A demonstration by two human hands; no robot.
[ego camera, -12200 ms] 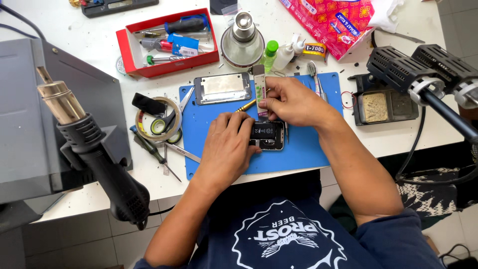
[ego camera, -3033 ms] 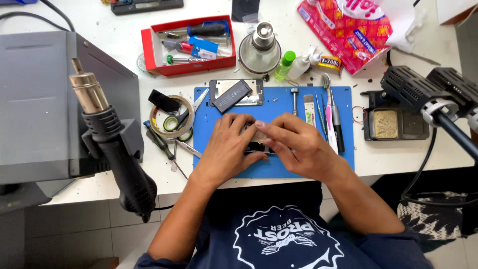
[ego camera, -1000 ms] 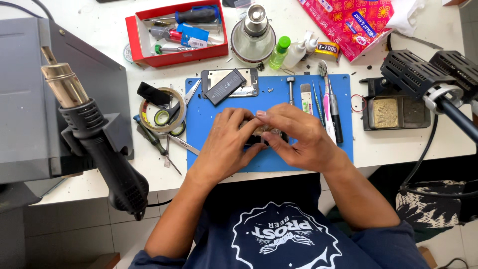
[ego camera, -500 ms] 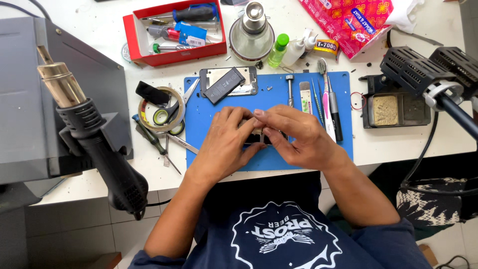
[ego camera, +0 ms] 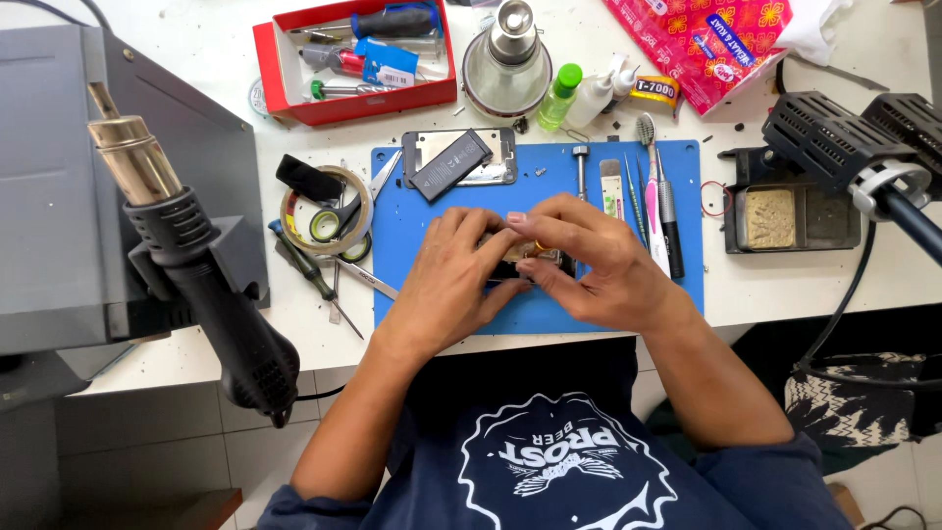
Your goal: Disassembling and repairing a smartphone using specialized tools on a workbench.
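White bench top (ego camera: 785,294) spreads under us, with a blue mat (ego camera: 432,221) laid at its near edge. On the mat's middle, our left hand (ego camera: 451,280) and right hand (ego camera: 589,260) meet over a small dark phone part (ego camera: 525,265), mostly hidden beneath our fingers. The left hand presses down on it with fingers curled around its left side; the right hand's thumb and forefinger pinch at its upper edge, and a small yellow bit shows between them. What exactly either hand grips beyond that we cannot tell.

Just beyond our hands, at the mat's far edge, a phone frame (ego camera: 491,157) lies flat with a black battery (ego camera: 449,165) tilted across it. To the right, a screwdriver (ego camera: 581,169), tweezers (ego camera: 630,201) and a toothbrush (ego camera: 651,186) lie in a row on the mat. Off the mat to the left sit a tape roll (ego camera: 294,211) and scissors (ego camera: 343,211). Farther back stand a red tray (ego camera: 280,83) of tools and a green-capped bottle (ego camera: 559,96). A heat gun (ego camera: 186,255) rises at far left; a black stand (ego camera: 775,211) sits at right.
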